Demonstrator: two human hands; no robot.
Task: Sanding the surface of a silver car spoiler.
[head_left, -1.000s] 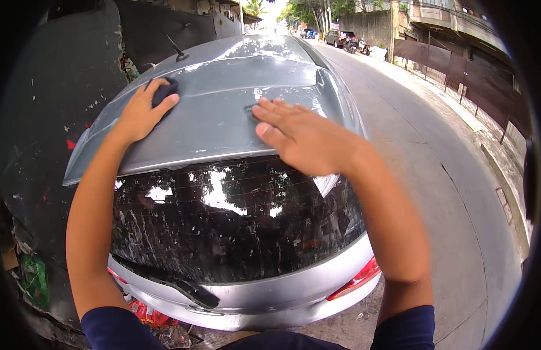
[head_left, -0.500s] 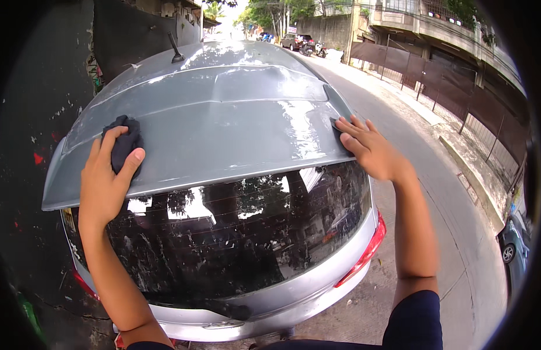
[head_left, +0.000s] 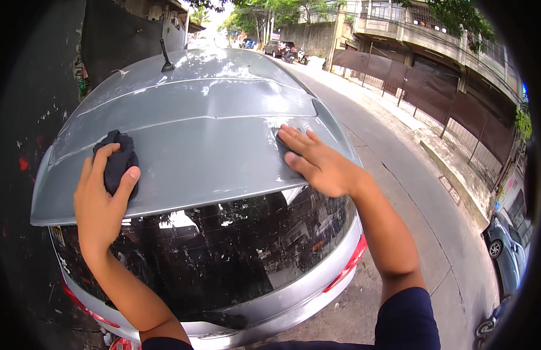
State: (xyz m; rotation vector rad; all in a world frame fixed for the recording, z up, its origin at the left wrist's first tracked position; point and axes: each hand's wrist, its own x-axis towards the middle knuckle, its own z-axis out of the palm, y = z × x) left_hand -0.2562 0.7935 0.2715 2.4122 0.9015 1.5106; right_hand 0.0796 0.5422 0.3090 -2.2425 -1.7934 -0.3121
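Observation:
On the left part of the car's dull grey rear spoiler [head_left: 183,169], my left hand [head_left: 101,195] grips a bunched dark cloth [head_left: 120,166] between thumb and fingers. My right hand [head_left: 320,163] lies nearly flat on the spoiler's right part, fingers pointing up and left. Pressed beneath it is a thin dark sheet [head_left: 280,143] that looks like sandpaper, mostly hidden by the fingers. Below the spoiler's edge is the dark, blotched rear window [head_left: 212,262]. Pale dusty patches and shiny reflections mark the grey roof [head_left: 224,64].
A black wall [head_left: 25,134] stands close along the car's left side. A short antenna [head_left: 166,58] rises from the roof. To the right runs a concrete street [head_left: 393,192] with a curb and brown fence [head_left: 422,81]. A blue car [head_left: 507,251] is parked at far right.
My right hand has slid left across the spoiler from its right edge, taking the dark sheet along. The left hand stays on the cloth. The view has shifted slightly.

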